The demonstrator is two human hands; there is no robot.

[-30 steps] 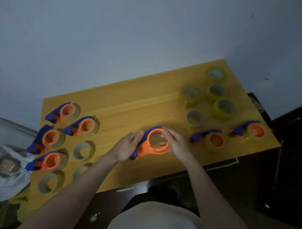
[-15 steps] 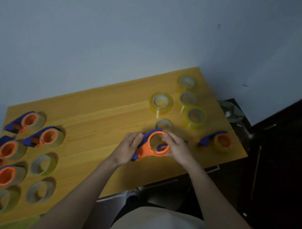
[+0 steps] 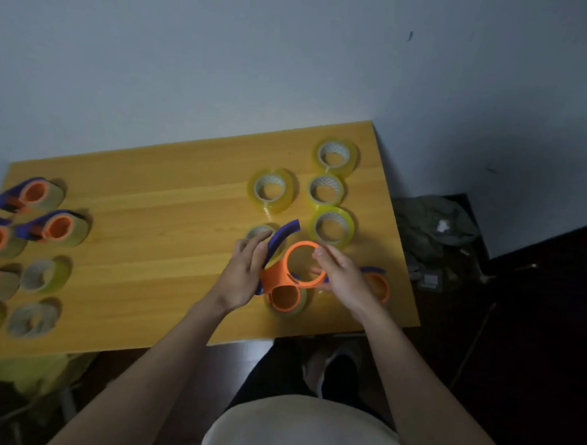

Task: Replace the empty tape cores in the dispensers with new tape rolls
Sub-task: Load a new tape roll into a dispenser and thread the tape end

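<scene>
Held dispenser: an orange-and-blue plastic tape dispenser (image 3: 285, 265) with an empty orange ring was lifted just above the yellow wooden surface (image 3: 172, 224), lower centre-right of the frame.
Left hand: the left hand (image 3: 242, 273) gripped the dispenser's blue handle side, fingers curled round it.
Right hand: the right hand (image 3: 342, 274) pinched the orange ring, thumb on its top edge, fingers through it.
New rolls: four clear yellowish tape rolls (image 3: 270, 190) lay flat in the upper right of the surface; a fifth showed partly behind the left hand's fingers.
Loaded dispensers: two sat under the hands (image 3: 286, 298); others lined the left edge (image 3: 57, 227).
Cores: pale cores (image 3: 44, 275) lay at lower left.
</scene>
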